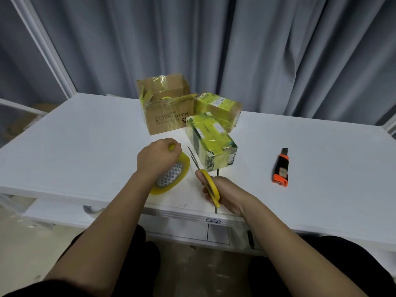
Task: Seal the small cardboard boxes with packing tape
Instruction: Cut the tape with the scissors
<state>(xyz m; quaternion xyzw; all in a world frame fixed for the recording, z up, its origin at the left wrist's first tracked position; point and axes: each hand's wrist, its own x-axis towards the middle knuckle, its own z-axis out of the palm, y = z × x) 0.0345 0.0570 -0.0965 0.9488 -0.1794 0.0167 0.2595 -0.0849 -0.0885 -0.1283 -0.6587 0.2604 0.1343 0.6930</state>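
On the white table [75, 136], left hand [157, 158] clamped over the tape roll [174, 175], right hand [222, 195] gripping yellow scissors [209, 183], 2 taped boxes [211, 141] just behind the scissors, open carton [167, 108] behind those, orange knife [281, 168] well right.

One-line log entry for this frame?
left hand: gripping tape roll | right hand: holding scissors, blades open | nearest box: taped | utility knife: idle on table
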